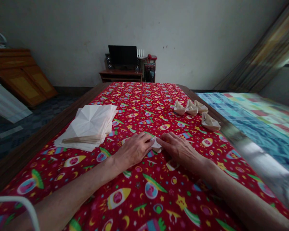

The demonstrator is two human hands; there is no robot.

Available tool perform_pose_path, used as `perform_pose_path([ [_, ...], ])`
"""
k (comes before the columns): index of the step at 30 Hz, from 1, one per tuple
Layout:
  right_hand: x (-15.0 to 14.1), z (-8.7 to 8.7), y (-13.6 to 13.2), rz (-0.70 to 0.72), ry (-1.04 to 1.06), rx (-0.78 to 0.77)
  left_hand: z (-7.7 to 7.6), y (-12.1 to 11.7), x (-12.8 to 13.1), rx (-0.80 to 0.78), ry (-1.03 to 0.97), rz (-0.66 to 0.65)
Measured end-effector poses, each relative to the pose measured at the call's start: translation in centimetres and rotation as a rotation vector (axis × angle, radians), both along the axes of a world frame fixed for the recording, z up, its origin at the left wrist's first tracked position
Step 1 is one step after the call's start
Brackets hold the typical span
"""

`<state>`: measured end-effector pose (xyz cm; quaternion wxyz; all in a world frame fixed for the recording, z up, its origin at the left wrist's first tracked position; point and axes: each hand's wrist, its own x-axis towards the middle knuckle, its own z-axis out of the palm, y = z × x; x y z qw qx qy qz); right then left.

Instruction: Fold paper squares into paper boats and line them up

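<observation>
Between my hands, low over the patterned red cloth, is a small piece of folded white paper [157, 146]. My left hand [137, 146] has its fingers closed on the paper's left side. From the right, my right hand [177, 146] pinches the other side with thumb and fingers. Fingers cover much of the paper, so its full shape is hidden. To the left lies a stack of creased white paper sheets [89, 123]. On the right stand several folded paper boats [192, 108], with one paper boat [210, 122] nearer to me.
The red cloth [144, 199] covers a dark wooden table [83, 99]. A white curved tube [26, 202] crosses the lower left corner. Along the table's right side is a bed [250, 128]. A monitor [122, 55] on a low stand and a wooden cabinet [21, 75] are farther off.
</observation>
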<state>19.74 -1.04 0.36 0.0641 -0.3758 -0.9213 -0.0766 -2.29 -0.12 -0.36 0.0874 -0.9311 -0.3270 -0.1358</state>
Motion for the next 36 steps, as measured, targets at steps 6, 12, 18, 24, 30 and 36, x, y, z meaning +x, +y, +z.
perform_pose_path([
  [6,0.4,-0.5,0.2,-0.016,0.030,-0.034,0.3,-0.4,-0.2,-0.038,0.027,0.055],
  [12,0.1,-1.0,0.4,-0.031,0.006,0.005,0.4,-0.4,0.1,-0.075,0.029,0.065],
  [18,-0.2,-1.4,0.6,-0.054,0.003,0.034,0.3,0.2,0.5,-0.080,0.058,0.063],
  [24,-0.1,-0.9,0.1,-0.066,-0.001,0.009,0.5,0.1,0.5,-0.072,0.077,0.059],
  [30,0.7,-1.0,-0.6,-0.047,0.049,0.017,0.6,-0.7,0.1,-0.073,0.041,0.057],
  [36,1.1,-1.6,-0.4,-0.025,0.050,0.012,0.1,-1.3,-0.9,-0.079,-0.003,-0.066],
])
